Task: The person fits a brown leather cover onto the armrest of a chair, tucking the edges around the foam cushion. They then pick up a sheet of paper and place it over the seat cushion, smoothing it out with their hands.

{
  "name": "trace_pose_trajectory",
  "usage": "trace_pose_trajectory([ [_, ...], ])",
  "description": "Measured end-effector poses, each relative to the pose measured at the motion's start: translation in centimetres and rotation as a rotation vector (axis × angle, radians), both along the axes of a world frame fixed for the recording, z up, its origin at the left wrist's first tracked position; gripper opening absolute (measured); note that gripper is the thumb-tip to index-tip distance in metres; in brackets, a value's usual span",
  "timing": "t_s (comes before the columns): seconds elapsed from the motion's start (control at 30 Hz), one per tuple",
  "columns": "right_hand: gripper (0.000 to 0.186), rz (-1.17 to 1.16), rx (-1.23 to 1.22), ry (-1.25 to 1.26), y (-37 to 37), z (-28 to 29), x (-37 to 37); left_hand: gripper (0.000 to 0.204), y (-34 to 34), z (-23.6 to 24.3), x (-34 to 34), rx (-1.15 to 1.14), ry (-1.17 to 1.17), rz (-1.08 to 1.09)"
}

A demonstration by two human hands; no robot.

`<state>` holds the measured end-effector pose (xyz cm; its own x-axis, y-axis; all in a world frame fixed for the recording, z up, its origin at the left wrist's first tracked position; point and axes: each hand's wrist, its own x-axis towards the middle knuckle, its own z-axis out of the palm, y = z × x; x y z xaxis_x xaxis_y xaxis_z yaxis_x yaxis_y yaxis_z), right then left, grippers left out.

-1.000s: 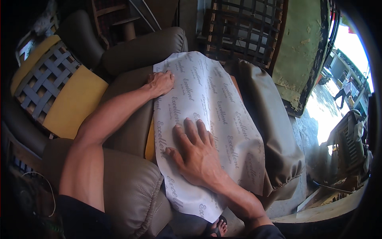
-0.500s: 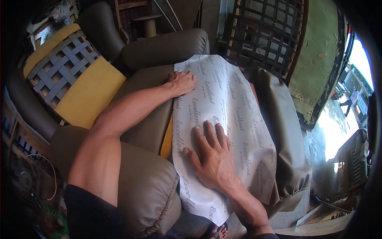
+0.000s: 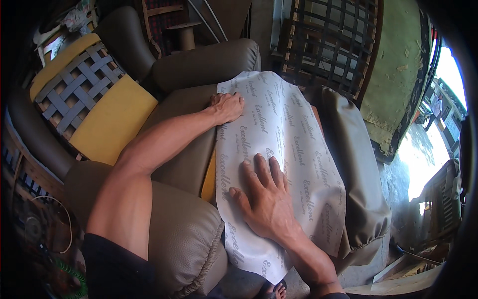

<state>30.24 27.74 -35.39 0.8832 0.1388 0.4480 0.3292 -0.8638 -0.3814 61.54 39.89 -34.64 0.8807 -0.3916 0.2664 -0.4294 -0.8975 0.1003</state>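
Note:
A pale grey sheet of upholstery material (image 3: 298,164) with dark repeated printing lies over the front of a brown leather-look sofa seat (image 3: 186,117). At its far left edge my left hand (image 3: 228,107) is closed, its fingers curled onto the sheet; the fingertips are hidden beneath the knuckles. Nearer to me, my right hand (image 3: 269,204) rests flat on the sheet's middle, fingers and thumb spread. A strip of yellow foam (image 3: 209,177) shows at the sheet's left edge. To the right, a loose brown cover (image 3: 356,174) hangs in folds beside the sheet.
Padded brown arms flank the seat, the near armrest (image 3: 186,234) under my left arm and the far armrest (image 3: 209,60) beyond. The sofa back shows woven grey straps (image 3: 79,92) and yellow foam (image 3: 112,119). A webbed frame (image 3: 331,45) and a worn green panel (image 3: 398,74) stand behind.
The view has shifted very slightly. Both hands keep the same places on the sheet, and the sheet lies as before.

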Motion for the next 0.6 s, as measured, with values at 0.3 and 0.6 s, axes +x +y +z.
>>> trace_pose_trajectory([
  [0.3,0.060,0.002,0.001,-0.023,0.05,-0.08,0.09,0.048,-0.10,-0.05,0.08,-0.033,0.047,0.021],
  [0.6,0.061,0.006,0.013,-0.009,-0.01,0.34,-0.18,0.047,-0.24,-0.30,0.30,-0.037,0.022,0.010],
])
